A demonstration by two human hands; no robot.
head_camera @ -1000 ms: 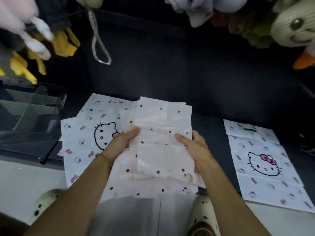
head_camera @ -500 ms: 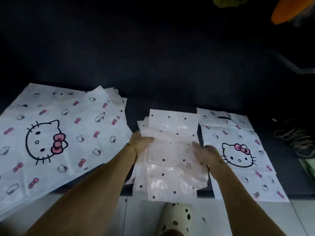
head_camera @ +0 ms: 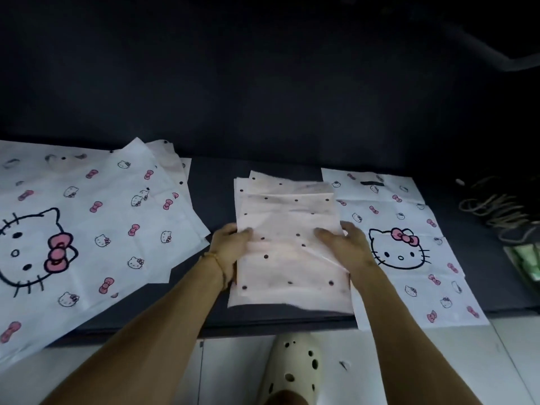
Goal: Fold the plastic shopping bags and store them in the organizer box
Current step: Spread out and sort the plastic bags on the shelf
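Left hand and right hand pinch side edges of pink dotted bag stack, thumbs on top, fingers under; stack lies on dark sofa seat between two cat-print bags.

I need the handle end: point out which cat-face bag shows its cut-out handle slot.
The smaller cat-face bag right of the hands: a dark slot near its far edge. The big one on the left shows none.
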